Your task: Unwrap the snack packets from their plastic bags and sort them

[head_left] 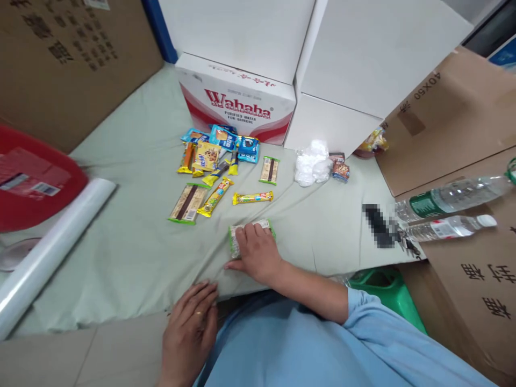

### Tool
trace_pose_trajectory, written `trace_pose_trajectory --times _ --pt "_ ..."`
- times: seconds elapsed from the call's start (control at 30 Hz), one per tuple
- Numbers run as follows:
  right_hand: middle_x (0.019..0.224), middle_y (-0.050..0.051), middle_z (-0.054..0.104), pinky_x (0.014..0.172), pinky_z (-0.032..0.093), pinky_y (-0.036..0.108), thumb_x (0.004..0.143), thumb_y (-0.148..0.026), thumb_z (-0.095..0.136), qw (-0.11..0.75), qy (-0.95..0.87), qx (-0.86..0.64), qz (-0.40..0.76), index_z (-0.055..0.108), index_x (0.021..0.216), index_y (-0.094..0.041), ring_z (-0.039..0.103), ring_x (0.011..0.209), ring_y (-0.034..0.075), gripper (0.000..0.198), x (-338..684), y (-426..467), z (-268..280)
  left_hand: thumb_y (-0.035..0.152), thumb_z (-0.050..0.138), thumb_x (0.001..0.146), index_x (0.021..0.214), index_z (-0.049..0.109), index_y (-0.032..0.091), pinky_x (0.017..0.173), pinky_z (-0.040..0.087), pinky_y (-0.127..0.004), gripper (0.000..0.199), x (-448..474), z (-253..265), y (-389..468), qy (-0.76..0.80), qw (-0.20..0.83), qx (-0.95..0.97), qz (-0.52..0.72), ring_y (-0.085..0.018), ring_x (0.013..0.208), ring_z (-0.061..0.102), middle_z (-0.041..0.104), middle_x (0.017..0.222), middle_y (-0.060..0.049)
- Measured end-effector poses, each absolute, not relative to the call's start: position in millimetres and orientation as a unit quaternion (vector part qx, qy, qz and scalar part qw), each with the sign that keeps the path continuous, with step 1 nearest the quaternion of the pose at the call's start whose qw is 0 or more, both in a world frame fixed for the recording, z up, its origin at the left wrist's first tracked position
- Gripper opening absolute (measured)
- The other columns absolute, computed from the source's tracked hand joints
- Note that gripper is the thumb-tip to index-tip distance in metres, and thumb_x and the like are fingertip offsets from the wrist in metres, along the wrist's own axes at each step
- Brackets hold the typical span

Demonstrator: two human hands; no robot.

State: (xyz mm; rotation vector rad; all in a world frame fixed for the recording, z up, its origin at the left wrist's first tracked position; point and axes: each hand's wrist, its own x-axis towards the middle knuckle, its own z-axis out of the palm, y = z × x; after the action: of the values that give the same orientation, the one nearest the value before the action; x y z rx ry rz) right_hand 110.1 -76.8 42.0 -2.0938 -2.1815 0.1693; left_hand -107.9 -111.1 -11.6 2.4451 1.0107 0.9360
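Note:
My right hand (pixel 260 255) bends its fingers over a green-edged clear snack packet (pixel 233 239), gripping it on the pale green cloth; the hand covers most of the packet. At the cloth's front edge, my left hand (pixel 191 325) rests with fingers stretched out, holding nothing and wearing a ring. Just beyond the packet lies a yellow snack stick (pixel 253 198). A second yellow snack stick (pixel 215 197) touches a larger green-ended wafer packet (pixel 188 203). A smaller green-ended packet (pixel 270 170) lies farther back. Blue and yellow snack packs (pixel 207 155) are heaped behind them.
A white-and-red water carton (pixel 237 102) stands at the back, beside white boxes (pixel 334 118). White plastic bags (pixel 312 164) and small brown packets (pixel 341 171) sit right of centre. Clear bottles (pixel 449 228) lie at right. A white roll (pixel 52 252) and red container (pixel 36 177) are left.

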Motion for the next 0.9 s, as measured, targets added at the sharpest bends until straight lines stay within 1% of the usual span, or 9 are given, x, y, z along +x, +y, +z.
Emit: trace_pose_trajectory --times 0.07,0.2,0.37,0.47,0.6,0.7,0.73,0.8,0.9 --pt "0.112 0.013 0.060 0.085 0.049 0.044 0.090 -0.059 0.067 0.059 -0.716 -0.694 0.046 0.053 0.124 -0.015 0.054 0.104 0.029 0.057 109.2 -75.3 42.4 0.014 0.057 0.092 0.108 0.065 0.023 0.098 0.053 -0.045 0.019 -108.0 -6.8 -105.9 0.371 0.160 0.849 0.340 -0.026 0.112 0.067 0.074 0.108 -0.007" --pt "0.109 0.010 0.060 0.080 0.050 0.041 0.098 -0.034 0.061 0.051 -0.723 -0.688 0.045 0.056 0.120 -0.016 0.056 0.100 0.027 0.029 115.6 -76.7 52.5 0.016 0.058 0.092 0.108 0.066 0.023 0.101 0.051 -0.048 0.019 -87.6 13.2 -92.3 0.393 0.146 0.830 0.368 -0.026 0.112 0.067 0.073 0.107 -0.008" --pt "0.108 0.009 0.060 0.080 0.051 0.042 0.098 -0.026 0.055 0.065 -0.748 -0.658 0.061 0.060 0.110 -0.019 0.056 0.100 0.027 0.015 128.6 -90.8 69.7 0.023 0.056 0.094 0.108 0.067 0.023 0.103 0.051 -0.049 0.018 -66.9 18.1 -73.0 0.396 0.128 0.825 0.382 -0.028 0.114 0.066 0.074 0.107 -0.009" --pt "0.109 0.009 0.062 0.082 0.051 0.041 0.097 -0.023 0.054 0.116 -0.735 -0.663 0.080 0.061 0.109 -0.019 0.056 0.101 0.027 0.015 144.9 -97.1 79.7 0.027 0.052 0.096 0.108 0.067 0.021 0.101 0.051 -0.051 0.020 -65.4 2.3 -63.6 0.397 0.112 0.844 0.342 -0.030 0.114 0.066 0.074 0.106 -0.011" --pt "0.111 0.008 0.065 0.089 0.051 0.034 0.099 -0.019 0.047 0.297 -0.612 -0.710 0.183 0.062 0.113 -0.020 0.060 0.103 0.021 0.020 207.3 -101.5 83.1 0.026 0.054 0.093 0.107 0.066 0.020 0.095 0.054 -0.049 0.019 -64.0 -20.9 -60.9 0.422 0.038 0.856 0.295 -0.031 0.108 0.069 0.074 0.111 -0.013" --pt "0.087 0.002 0.067 0.077 0.054 0.031 0.097 -0.030 0.048 0.467 -0.410 -0.732 0.279 0.064 0.105 -0.021 0.063 0.081 0.018 0.019 280.9 -111.9 69.6 0.019 0.062 0.086 0.110 0.066 0.021 0.094 0.056 -0.045 0.025 -60.6 -29.0 -64.0 0.425 -0.010 0.848 0.315 -0.029 0.105 0.070 0.074 0.113 -0.012" --pt "0.081 0.000 0.066 0.070 0.054 0.029 0.095 -0.034 0.051 0.527 -0.328 -0.725 0.297 0.064 0.100 -0.021 0.063 0.075 0.018 0.019 306.1 -117.1 63.2 0.017 0.063 0.084 0.112 0.066 0.021 0.095 0.056 -0.045 0.028 -59.9 -30.2 -64.9 0.422 -0.019 0.847 0.322 -0.028 0.104 0.071 0.074 0.112 -0.012" --pt "0.084 0.000 0.068 0.065 0.056 0.027 0.085 -0.038 0.064 0.634 -0.195 -0.682 0.308 0.064 0.096 -0.021 0.064 0.074 0.016 0.020 352.3 -127.2 50.6 0.016 0.062 0.083 0.114 0.065 0.021 0.094 0.056 -0.045 0.031 -59.7 -31.7 -65.3 0.412 -0.031 0.850 0.327 -0.029 0.101 0.071 0.075 0.111 -0.012" --pt "0.083 0.001 0.068 0.064 0.059 0.027 0.072 -0.031 0.079 0.714 -0.070 -0.643 0.267 0.064 0.084 -0.020 0.063 0.071 0.014 0.022 403.8 -134.2 36.5 0.017 0.058 0.084 0.115 0.064 0.020 0.094 0.056 -0.046 0.032 -62.9 -34.4 -63.4 0.399 -0.037 0.858 0.320 -0.029 0.100 0.072 0.074 0.109 -0.014"
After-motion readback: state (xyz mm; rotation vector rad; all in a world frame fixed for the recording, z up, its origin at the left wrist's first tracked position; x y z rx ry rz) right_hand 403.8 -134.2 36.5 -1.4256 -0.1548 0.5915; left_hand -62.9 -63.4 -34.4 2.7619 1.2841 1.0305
